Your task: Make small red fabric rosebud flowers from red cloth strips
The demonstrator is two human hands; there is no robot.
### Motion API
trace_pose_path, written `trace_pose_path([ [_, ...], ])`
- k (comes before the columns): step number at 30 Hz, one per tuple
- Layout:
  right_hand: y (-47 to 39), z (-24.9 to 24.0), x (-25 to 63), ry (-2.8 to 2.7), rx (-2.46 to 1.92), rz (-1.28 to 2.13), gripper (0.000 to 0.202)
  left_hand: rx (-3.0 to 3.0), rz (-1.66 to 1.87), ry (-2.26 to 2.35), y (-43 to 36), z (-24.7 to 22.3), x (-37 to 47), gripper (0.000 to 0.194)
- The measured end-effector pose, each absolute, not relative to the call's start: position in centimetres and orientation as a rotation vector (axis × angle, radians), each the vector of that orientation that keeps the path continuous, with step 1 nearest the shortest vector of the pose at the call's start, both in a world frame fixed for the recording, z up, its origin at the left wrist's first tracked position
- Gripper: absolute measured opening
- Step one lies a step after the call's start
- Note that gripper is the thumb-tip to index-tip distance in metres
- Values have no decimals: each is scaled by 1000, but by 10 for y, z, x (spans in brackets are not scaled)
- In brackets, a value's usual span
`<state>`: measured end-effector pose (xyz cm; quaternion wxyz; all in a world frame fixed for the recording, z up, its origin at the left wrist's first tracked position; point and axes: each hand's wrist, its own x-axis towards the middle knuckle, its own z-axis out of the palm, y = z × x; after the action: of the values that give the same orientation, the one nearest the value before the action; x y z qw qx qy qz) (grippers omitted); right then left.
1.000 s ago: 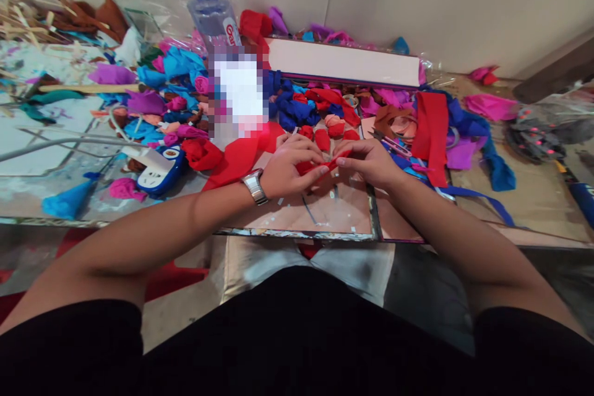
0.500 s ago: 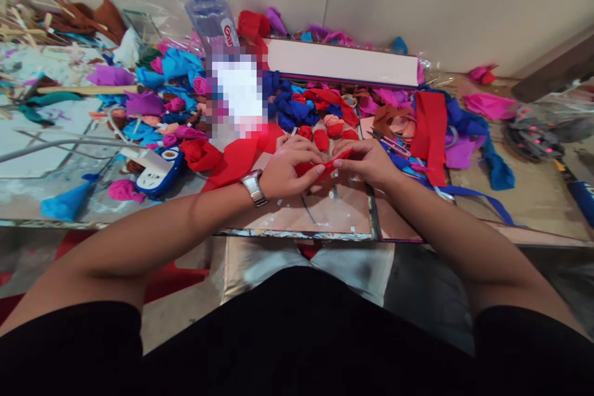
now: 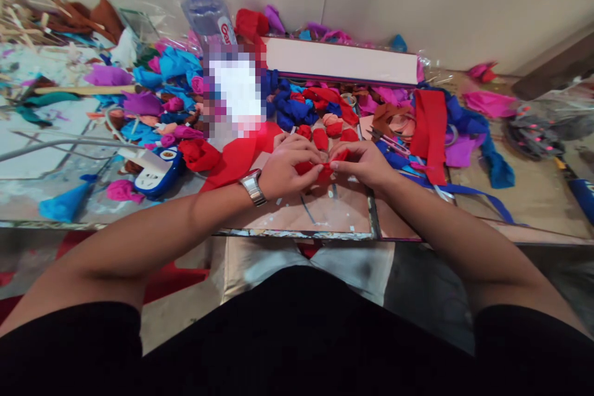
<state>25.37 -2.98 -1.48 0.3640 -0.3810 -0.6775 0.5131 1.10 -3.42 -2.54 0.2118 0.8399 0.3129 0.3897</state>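
Note:
Between my two hands is a piece of red crepe paper (image 3: 325,172), pinched at the fingertips above the work board. My left hand (image 3: 291,168), with a metal watch at the wrist, grips its left side between thumb and fingers. On the other side my right hand (image 3: 361,164) holds it the same way, thumb in front. Part of the paper is hidden behind the fingers. Just beyond lie several small rolled red pieces (image 3: 320,138). A long red strip (image 3: 239,153) stretches out to the left of my left hand.
A water bottle (image 3: 205,15) stands behind a blurred bright patch. At the left lies a blue-and-white power socket (image 3: 160,174) with a cable. Scissors (image 3: 390,141) and a hanging red strip (image 3: 429,136) are right of my hands. Colourful paper flowers (image 3: 172,105) crowd the table, with a long pale box (image 3: 341,60) behind.
The red paper's right end has shifted slightly left and looks more bunched between my fingers. Both hands keep their grip and have barely moved.

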Motion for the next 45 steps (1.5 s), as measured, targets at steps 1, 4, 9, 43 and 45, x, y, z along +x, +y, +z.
trace_pose_path([
  [1,-29,-15,254,-1759,-981,1306,39,2333,1075,872,-34,-25,11,26],
  [4,-28,-15,256,-1824,-968,1250,35,2326,1065,868,-34,-25,11,26],
  [9,-28,-12,254,-1806,-943,1250,32,2336,1054,813,-35,-26,12,25],
  [43,-33,-13,258,-2190,-879,872,36,2402,737,902,-35,-25,7,32],
  [45,-33,-13,258,-2173,-895,834,36,2403,769,909,-35,-25,6,31],
])
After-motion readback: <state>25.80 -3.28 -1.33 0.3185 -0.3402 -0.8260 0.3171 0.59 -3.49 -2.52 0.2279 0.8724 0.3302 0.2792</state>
